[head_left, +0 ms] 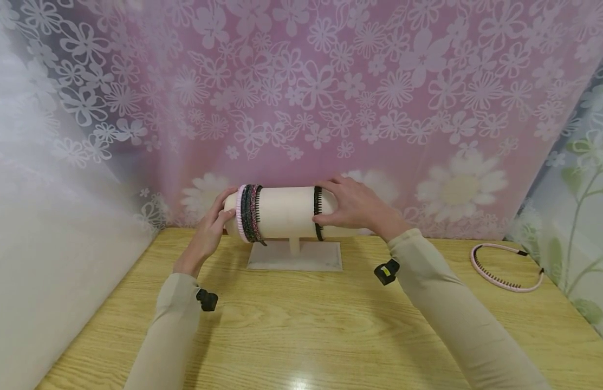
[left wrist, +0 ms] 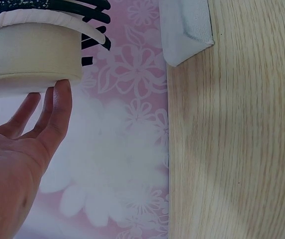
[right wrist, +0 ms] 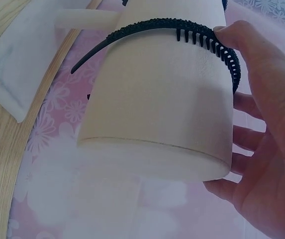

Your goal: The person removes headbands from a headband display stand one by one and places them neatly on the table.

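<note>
A cream cylinder headband stand [head_left: 286, 211] lies level on a post above a pale base [head_left: 296, 260]. At its left end my left hand [head_left: 206, 238] holds the rim, fingertips against the edge in the left wrist view. Side by side near that end sit a pale pink headband [head_left: 240, 214], a dark glittery headband [head_left: 247, 214] and a reddish sequined headband [head_left: 254, 214]. Toward the right end, my right hand [head_left: 357, 206] grips a black toothed headband [right wrist: 157, 25] that arches over the cylinder. Its thumb presses the band; the other fingers reach partly behind the cylinder.
Another pink headband [head_left: 486, 274] with dark teeth lies on the wooden table [head_left: 291, 319] at the right. Behind the table hangs a pink floral curtain [head_left: 301, 108]. A white wall-like surface [head_left: 52, 227] borders the left side.
</note>
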`<state>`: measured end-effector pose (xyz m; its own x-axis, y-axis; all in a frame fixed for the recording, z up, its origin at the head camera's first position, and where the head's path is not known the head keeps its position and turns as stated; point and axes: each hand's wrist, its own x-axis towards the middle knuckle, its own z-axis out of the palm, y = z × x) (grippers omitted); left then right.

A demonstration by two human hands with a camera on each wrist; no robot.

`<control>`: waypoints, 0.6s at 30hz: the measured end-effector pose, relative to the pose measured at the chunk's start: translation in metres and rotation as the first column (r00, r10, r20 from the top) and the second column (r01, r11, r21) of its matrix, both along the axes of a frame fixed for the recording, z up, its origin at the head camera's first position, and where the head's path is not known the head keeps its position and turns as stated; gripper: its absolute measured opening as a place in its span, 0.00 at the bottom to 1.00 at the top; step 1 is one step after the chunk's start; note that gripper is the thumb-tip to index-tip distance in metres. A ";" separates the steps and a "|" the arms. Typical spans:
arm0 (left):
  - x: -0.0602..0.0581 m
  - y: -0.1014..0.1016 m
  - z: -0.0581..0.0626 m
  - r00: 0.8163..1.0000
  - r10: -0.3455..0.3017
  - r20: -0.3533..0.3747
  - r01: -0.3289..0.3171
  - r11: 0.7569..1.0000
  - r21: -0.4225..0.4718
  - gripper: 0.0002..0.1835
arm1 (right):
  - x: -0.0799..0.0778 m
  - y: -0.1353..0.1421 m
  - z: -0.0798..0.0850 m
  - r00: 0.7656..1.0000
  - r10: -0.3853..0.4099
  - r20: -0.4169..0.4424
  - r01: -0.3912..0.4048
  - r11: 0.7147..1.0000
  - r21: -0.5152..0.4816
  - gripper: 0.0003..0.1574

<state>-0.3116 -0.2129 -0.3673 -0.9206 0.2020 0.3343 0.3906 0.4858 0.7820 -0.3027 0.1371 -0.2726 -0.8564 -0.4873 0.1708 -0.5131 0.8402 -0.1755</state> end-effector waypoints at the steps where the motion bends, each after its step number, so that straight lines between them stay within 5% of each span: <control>1: 0.000 0.000 0.000 1.000 0.000 0.000 0.000 1.000 -0.002 0.28 | 0.000 0.001 0.000 1.000 0.001 -0.001 -0.001 1.000 0.000 0.54; 18: 0.000 -0.001 -0.001 1.000 -0.001 0.004 0.001 1.000 -0.002 0.28 | 0.002 0.011 -0.003 0.999 -0.021 0.046 0.023 0.999 -0.028 0.56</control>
